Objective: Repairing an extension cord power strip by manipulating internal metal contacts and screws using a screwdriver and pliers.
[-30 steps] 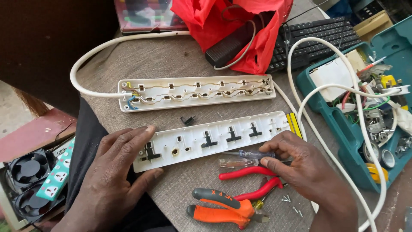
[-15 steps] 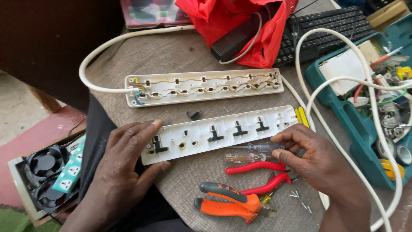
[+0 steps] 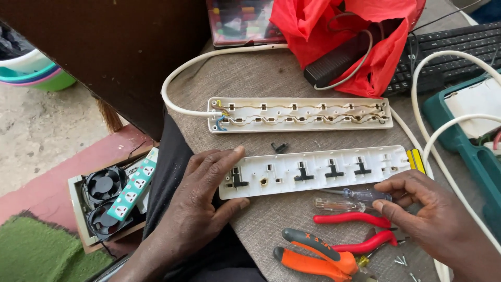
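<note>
A white power strip cover [image 3: 318, 171] lies inside-up on the grey table, black shutter pieces set in it. My left hand [image 3: 201, 209] rests at its left end, thumb on the cover's top edge. My right hand [image 3: 433, 216] is at the cover's right end, fingers pinching a clear-handled screwdriver [image 3: 352, 197] that lies along the cover's near edge. Behind it lies the strip's base [image 3: 300, 115] with brass rails and wiring exposed, a white cable [image 3: 182, 78] running off to the left. A small black part [image 3: 279, 147] lies between the two halves.
Red-handled pliers [image 3: 355, 232] and orange-and-grey pliers [image 3: 313, 256] lie near the front edge, loose screws [image 3: 402, 259] beside them. A red bag [image 3: 360, 36], black keyboard [image 3: 443, 49] and teal toolbox [image 3: 469, 141] stand behind and right. A box of fans [image 3: 104, 201] sits on the floor, left.
The view has shifted so everything sits further right. My right hand has closed onto the screwdriver beside the cover; the left hand stays at the cover's left end.
</note>
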